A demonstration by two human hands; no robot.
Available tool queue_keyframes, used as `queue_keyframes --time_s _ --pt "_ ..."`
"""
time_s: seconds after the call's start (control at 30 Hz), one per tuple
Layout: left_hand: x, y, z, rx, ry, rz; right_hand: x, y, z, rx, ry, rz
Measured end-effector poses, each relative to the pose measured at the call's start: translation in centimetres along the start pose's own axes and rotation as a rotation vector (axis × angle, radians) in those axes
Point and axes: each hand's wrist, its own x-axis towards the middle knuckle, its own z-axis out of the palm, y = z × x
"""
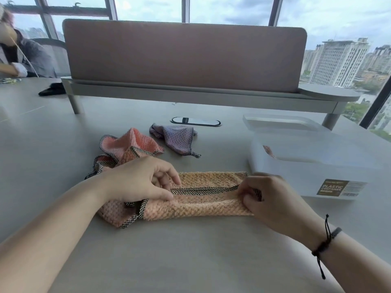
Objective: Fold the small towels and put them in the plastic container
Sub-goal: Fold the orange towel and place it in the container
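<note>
Left of centre: left hand (137, 178) pressing flat on the orange towel (198, 199), fingers loosely spread, thumb and fingertips pinning the checked hem rather than closing round it. Centre: towel lying as a long band across the table (190, 261), soft, light, limp, likely to slump if lifted by 1 corner; best taken at both ends along the trim. Behind it, upper centre: 2 crumpled towels, pink towel (131, 144) and purple towel (175, 138). Right: right hand (273, 199) pinching the towel's end. Far right: plastic container (313, 166), open.
</note>
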Motion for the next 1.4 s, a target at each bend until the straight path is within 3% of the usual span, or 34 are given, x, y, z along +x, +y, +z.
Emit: queue_keyframes --time_s 0.33,0.5,0.63,0.73,0.9,0.97,1.13,1.2,1.3,1.4 --pt "0.5 -0.6 0.4 0.280 0.121 0.060 -0.1 -0.4 -0.3 -0.092 -0.026 0.056" --pt "0.2 0.6 1.0 0.446 0.069 0.180 -0.4 -1.0 -0.7 -0.245 -0.061 0.062" --pt "0.2 1.6 2.3 0.539 -0.081 0.201 -0.9 -2.3 -1.0 -0.343 0.157 -0.054" --pt "0.1 1.9 2.7 0.465 -0.078 0.183 -1.9 -4.7 -0.4 -0.295 0.228 -0.072" --pt "-0.7 2.6 2.1 0.466 -0.066 0.156 -2.7 -7.1 2.0 -0.317 -0.102 0.007" --pt "-1.0 3.2 1.9 0.426 -0.061 0.128 -2.5 -6.7 2.3 -0.297 -0.125 0.014" --pt "-1.5 4.0 2.1 -0.072 -0.222 0.087 -1.7 -4.3 1.8 -0.225 -0.298 0.017" --pt "-1.4 4.1 2.4 -0.129 -0.138 0.119 -1.2 -3.4 1.3 -0.220 -0.429 0.002" --pt "-0.9 3.7 2.8 0.212 0.001 0.171 -0.8 -2.4 0.8 -0.231 -0.514 -0.008" --pt "-0.4 3.2 3.5 0.463 -0.153 0.148 -0.7 -2.1 0.8 -0.242 -0.525 -0.027"
